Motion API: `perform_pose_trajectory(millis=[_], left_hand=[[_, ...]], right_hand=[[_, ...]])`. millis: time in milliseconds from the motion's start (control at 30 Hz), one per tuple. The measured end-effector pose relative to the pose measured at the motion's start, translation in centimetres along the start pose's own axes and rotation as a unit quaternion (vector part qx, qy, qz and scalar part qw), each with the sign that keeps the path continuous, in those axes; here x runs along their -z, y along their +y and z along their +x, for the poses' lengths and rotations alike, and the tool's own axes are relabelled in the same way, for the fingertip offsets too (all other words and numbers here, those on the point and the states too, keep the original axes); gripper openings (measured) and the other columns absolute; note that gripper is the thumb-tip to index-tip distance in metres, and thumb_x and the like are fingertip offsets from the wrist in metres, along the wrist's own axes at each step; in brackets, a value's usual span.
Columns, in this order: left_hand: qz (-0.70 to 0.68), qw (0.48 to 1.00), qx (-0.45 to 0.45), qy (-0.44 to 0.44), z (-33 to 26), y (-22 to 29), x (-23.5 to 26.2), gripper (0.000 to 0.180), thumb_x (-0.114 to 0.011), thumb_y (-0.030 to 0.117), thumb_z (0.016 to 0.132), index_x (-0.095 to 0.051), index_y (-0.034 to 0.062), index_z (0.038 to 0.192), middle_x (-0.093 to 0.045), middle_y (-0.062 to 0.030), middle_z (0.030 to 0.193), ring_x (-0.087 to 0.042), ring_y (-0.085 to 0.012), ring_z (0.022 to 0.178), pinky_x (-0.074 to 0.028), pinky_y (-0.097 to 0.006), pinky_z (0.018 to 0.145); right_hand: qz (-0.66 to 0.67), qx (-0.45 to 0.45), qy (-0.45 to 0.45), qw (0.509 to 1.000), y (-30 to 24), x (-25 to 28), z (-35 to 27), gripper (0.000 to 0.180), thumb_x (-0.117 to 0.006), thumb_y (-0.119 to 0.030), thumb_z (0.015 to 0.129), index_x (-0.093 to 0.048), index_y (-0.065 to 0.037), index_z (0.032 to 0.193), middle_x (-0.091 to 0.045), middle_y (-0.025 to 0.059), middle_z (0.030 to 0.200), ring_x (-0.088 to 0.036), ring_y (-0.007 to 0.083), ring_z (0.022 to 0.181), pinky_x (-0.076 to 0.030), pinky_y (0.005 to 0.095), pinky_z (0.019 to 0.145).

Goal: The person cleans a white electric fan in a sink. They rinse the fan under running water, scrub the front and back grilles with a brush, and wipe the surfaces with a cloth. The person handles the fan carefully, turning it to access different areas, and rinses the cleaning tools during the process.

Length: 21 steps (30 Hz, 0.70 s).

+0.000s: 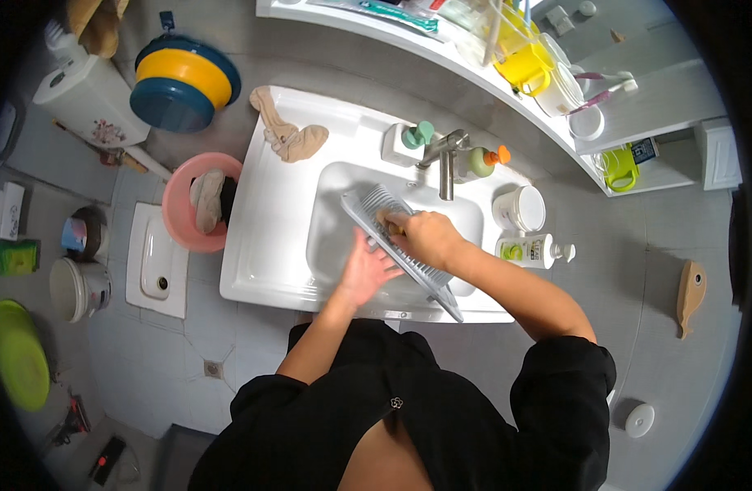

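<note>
A grey ribbed washboard (425, 274) leans slantwise in the white sink (257, 237), its lower right end reaching over the front rim. My right hand (427, 237) is closed on a small yellowish-brown thing (383, 217) against the ribs; the fingers hide most of it, so its kind is unclear. Beside the board's left edge, my left hand (366, 268) is open, fingers spread, palm turned up and holding nothing. A tan sock (290, 135) lies bunched on the sink's back left corner. Behind the basin stands the metal faucet (446, 159).
A soap dispenser (403, 146), a green bottle with an orange pump (482, 161), a white tub (520, 209) and a pump bottle (529, 251) line the sink's back and right. Left stands a pink bucket (179, 204) with cloth inside. A shelf (474, 69) overhangs the back.
</note>
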<state>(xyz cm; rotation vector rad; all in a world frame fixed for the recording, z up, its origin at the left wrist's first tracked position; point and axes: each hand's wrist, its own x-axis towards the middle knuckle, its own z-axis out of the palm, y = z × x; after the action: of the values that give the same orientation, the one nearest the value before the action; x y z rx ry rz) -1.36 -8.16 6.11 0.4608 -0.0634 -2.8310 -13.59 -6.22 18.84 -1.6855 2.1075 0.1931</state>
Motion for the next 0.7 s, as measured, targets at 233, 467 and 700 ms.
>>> perform_pose_trajectory(millis=[233,467,700], left_hand=[[-0.021,0.999,0.019,0.037,2.2,5.1,2.1,0.075,-0.035,0.066,0.076,-0.036,0.0113,0.129,-0.041,-0.0123,0.127,-0.040,-0.0292,0.114,-0.034,-0.045,0.092],[-0.055,0.993,0.029,0.102,2.2,3.8,0.5,0.068,-0.044,0.052,0.070,-0.040,0.0095,0.123,-0.045,-0.0116,0.119,-0.042,-0.0272,0.108,-0.032,-0.043,0.092],[-0.094,0.987,0.034,0.126,2.5,3.3,-1.6,0.061,-0.044,0.051,0.073,-0.043,0.0109,0.118,-0.044,-0.0121,0.120,-0.041,-0.0275,0.109,-0.033,-0.045,0.091]], right_hand=[[0.085,0.042,0.089,0.992,-0.4,-4.3,-2.2,0.034,-0.054,-0.019,0.077,-0.050,-0.016,0.111,-0.059,0.0148,0.063,-0.059,0.0325,0.059,-0.048,0.0424,0.056],[-0.005,-0.041,0.146,0.988,0.1,-2.9,-3.1,0.031,-0.054,-0.020,0.078,-0.048,-0.018,0.109,-0.059,0.0141,0.062,-0.059,0.0313,0.055,-0.047,0.0420,0.051],[-0.025,-0.044,0.102,0.993,2.4,-1.0,-3.5,0.038,-0.060,-0.019,0.074,-0.055,-0.016,0.112,-0.063,0.0133,0.076,-0.060,0.0295,0.065,-0.049,0.0378,0.058]])
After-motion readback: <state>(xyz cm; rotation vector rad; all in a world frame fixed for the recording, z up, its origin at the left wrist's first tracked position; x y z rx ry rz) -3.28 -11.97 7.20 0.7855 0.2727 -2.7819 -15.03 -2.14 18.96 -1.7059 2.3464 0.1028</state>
